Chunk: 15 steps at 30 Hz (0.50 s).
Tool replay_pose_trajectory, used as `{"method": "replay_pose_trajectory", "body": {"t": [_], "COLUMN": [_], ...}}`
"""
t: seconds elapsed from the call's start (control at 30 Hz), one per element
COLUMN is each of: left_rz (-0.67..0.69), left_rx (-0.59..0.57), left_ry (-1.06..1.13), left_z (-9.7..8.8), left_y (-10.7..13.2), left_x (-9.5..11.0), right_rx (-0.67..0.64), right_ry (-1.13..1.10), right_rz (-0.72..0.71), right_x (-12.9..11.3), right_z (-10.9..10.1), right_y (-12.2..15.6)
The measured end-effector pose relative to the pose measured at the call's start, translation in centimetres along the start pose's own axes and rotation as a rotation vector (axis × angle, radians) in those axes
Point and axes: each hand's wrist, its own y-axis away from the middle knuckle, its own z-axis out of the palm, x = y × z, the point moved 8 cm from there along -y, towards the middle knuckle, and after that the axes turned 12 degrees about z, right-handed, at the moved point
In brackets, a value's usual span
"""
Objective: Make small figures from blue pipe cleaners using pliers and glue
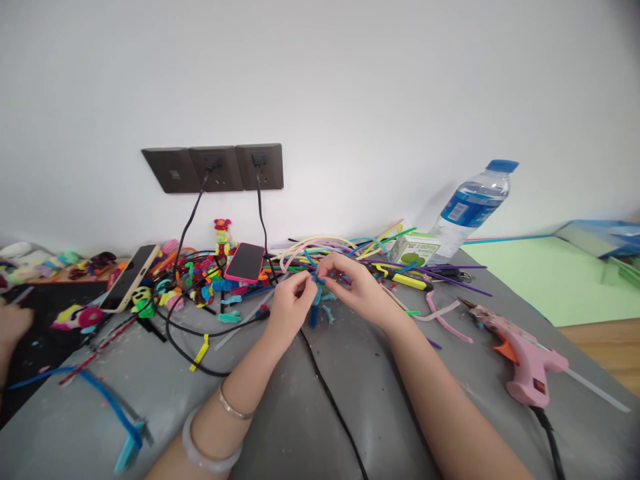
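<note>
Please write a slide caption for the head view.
Left hand and right hand pinch a small blue piece above a gray table, pink glue gun at right.

small blue pipe-cleaner piece [319, 281] at centre looked fuzzy, pistol-shaped pink plastic glue gun [531, 363] at lower right was smooth, clear plastic bottle [473, 205] at right looked glossy, flat grey tabletop [280, 430] had dull sheen

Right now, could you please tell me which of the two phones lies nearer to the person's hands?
The pink-cased phone, the nearer one to the left hand; the pale-cased phone lies farther off to the left.
</note>
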Motion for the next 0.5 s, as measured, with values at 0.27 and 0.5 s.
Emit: {"method": "replay_pose_trajectory", "body": {"t": [0.27,0.5], "left_rz": [-0.017,-0.009], "left_rx": [-0.014,-0.001], "left_ry": [0.048,0.075], "left_z": [0.2,0.1], "left_y": [-0.1,-0.2], "left_x": [0.1,0.0], "right_rx": [-0.076,-0.121], "right_ry": [-0.16,-0.229], "right_rz": [0.086,0.108], "right_x": [0.9,1.0], "right_z": [1.3,1.3], "right_y": [0.2,0.2]}}
